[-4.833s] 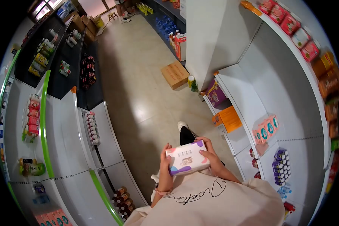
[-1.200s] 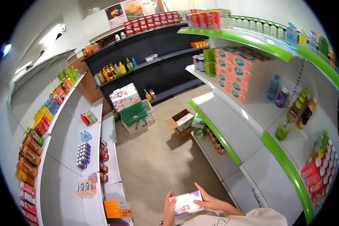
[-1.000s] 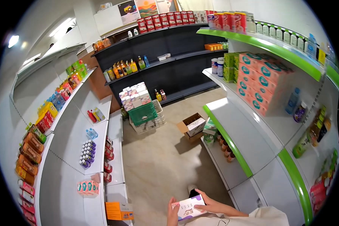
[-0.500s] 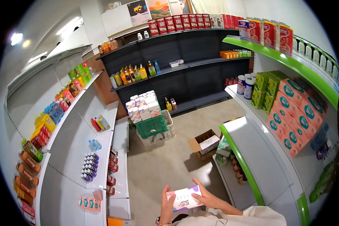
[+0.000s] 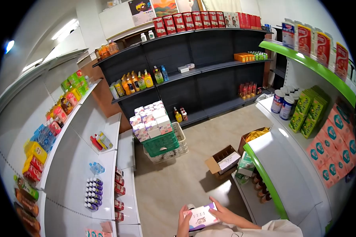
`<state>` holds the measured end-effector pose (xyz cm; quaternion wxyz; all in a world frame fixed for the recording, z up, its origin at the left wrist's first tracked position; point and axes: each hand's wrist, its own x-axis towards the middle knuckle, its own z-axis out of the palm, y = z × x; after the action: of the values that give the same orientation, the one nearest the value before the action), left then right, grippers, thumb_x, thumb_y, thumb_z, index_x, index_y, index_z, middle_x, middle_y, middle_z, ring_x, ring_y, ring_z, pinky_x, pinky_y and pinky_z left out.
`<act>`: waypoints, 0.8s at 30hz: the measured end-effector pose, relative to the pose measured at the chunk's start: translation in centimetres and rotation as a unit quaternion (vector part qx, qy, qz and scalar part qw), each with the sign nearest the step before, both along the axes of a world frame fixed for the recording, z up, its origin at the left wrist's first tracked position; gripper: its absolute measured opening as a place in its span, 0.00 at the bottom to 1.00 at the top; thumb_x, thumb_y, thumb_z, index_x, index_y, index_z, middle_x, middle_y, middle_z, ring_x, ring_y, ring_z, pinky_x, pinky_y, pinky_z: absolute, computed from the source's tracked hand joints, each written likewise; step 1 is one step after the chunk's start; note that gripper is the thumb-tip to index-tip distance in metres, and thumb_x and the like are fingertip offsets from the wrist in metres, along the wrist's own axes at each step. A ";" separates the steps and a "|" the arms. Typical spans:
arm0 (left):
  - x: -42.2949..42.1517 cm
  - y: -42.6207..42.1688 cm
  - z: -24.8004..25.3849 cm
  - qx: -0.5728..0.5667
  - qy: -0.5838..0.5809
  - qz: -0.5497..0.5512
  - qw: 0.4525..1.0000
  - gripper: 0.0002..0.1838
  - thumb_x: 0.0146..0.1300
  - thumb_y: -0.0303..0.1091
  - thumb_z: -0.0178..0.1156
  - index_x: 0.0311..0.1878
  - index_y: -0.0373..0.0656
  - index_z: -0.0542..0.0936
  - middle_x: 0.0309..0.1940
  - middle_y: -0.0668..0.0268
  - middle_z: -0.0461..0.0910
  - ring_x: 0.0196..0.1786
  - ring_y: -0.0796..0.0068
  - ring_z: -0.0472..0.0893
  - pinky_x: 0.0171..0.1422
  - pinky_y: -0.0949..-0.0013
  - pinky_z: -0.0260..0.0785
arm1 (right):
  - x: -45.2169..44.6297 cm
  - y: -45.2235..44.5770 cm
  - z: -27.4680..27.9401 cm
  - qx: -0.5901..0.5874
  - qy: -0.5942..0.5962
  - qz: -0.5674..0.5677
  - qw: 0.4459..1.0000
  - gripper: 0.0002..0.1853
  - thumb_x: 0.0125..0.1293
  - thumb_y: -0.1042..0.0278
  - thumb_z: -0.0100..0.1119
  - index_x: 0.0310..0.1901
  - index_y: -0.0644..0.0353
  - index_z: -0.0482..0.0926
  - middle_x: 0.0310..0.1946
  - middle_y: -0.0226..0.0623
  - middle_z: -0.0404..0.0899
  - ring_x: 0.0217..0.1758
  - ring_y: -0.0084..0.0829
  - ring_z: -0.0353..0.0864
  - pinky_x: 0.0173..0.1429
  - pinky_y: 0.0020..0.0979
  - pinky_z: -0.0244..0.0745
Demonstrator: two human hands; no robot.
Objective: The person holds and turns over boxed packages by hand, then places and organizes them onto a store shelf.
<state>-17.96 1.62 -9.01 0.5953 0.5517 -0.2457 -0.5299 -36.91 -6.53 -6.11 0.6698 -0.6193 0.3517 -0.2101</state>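
Note:
A white tissue pack [image 5: 201, 218] with purple, pink and blue patches is held level in front of my body, low in the view. Its left end is gripped by my left hand [image 5: 184, 221], thumb on top. My right hand [image 5: 221, 213] holds the right end, thumb over the upper face and fingers round the far edge. Ahead on the floor, similar packs [image 5: 151, 120] are piled in a green crate [image 5: 161, 145], which rests on a white crate [image 5: 182, 138].
An opened cardboard box [image 5: 213, 165] stands on the floor by the right shelf [image 5: 265, 177]. White shelving [image 5: 106, 189] with bottles and cans runs along the left. Dark shelves [image 5: 209, 69] with red boxes [image 5: 188, 21] on top span the back.
The view has swung from another aisle to this one, then further right, and come nearer the crates. Both hands have kept hold of the same pack throughout.

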 end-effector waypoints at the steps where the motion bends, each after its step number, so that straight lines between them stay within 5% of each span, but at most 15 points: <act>1: 1.6 -2.5 2.3 0.013 -0.001 -0.013 1.000 0.32 0.69 0.34 0.51 0.72 0.36 0.54 0.71 0.49 0.56 0.71 0.62 0.60 0.74 0.65 0.49 | 1.7 -2.4 -0.5 -0.027 -0.012 -0.010 1.000 0.41 0.72 0.54 0.50 0.74 0.62 0.39 0.70 0.52 0.50 0.64 0.36 0.64 0.52 0.28 0.76; 8: 12.4 -14.4 8.6 -0.078 -0.077 0.002 0.994 0.31 0.69 0.34 0.51 0.72 0.39 0.55 0.71 0.50 0.55 0.72 0.62 0.58 0.74 0.64 0.50 | 12.9 -13.9 6.8 -0.030 -0.058 0.001 0.998 0.43 0.70 0.57 0.56 0.75 0.55 0.38 0.73 0.45 0.45 0.64 0.33 0.65 0.43 0.28 0.81; 14: 17.1 -20.7 6.5 -0.046 -0.060 0.009 0.997 0.31 0.68 0.31 0.51 0.73 0.39 0.55 0.72 0.50 0.54 0.72 0.62 0.58 0.74 0.64 0.50 | 17.6 -20.2 7.1 0.005 -0.033 0.000 0.999 0.41 0.71 0.57 0.53 0.75 0.55 0.40 0.73 0.43 0.46 0.62 0.32 0.65 0.42 0.26 0.79; 16: 17.9 -21.6 4.6 -0.016 -0.029 -0.001 0.999 0.32 0.68 0.30 0.51 0.73 0.38 0.55 0.71 0.49 0.55 0.72 0.62 0.58 0.74 0.65 0.50 | 17.9 -21.9 3.3 -0.020 -0.014 -0.008 1.000 0.40 0.71 0.54 0.53 0.75 0.60 0.42 0.73 0.51 0.46 0.70 0.40 0.57 0.62 0.33 0.65; 19: 19.3 -23.9 1.5 -0.026 -0.014 -0.031 0.999 0.29 0.70 0.34 0.52 0.71 0.38 0.58 0.55 0.62 0.73 0.58 0.71 0.71 0.64 0.70 0.63 | 18.6 -22.5 -1.0 0.010 -0.015 -0.038 0.999 0.41 0.71 0.51 0.51 0.73 0.68 0.44 0.73 0.57 0.46 0.77 0.45 0.47 0.77 0.34 0.43; 23: 20.6 -27.6 -2.2 0.015 -0.005 -0.055 0.998 0.30 0.71 0.35 0.52 0.72 0.38 0.56 0.56 0.61 0.72 0.60 0.71 0.70 0.66 0.70 0.61 | 20.0 -26.3 -1.3 0.045 -0.035 -0.061 0.997 0.41 0.72 0.54 0.52 0.72 0.71 0.43 0.72 0.56 0.48 0.75 0.39 0.49 0.75 0.31 0.45; 24: 21.2 -28.9 -2.8 0.005 -0.012 -0.057 0.998 0.31 0.71 0.36 0.52 0.72 0.38 0.56 0.56 0.61 0.72 0.60 0.70 0.70 0.66 0.70 0.61 | 20.4 -28.1 -1.8 0.029 -0.022 -0.054 0.998 0.41 0.71 0.54 0.52 0.73 0.69 0.42 0.72 0.55 0.48 0.74 0.39 0.51 0.73 0.31 0.53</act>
<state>3.25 -27.29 -11.82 0.5582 0.5463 -0.2814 -0.5575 -16.46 -34.65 -7.92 0.6827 -0.5753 0.3754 -0.2490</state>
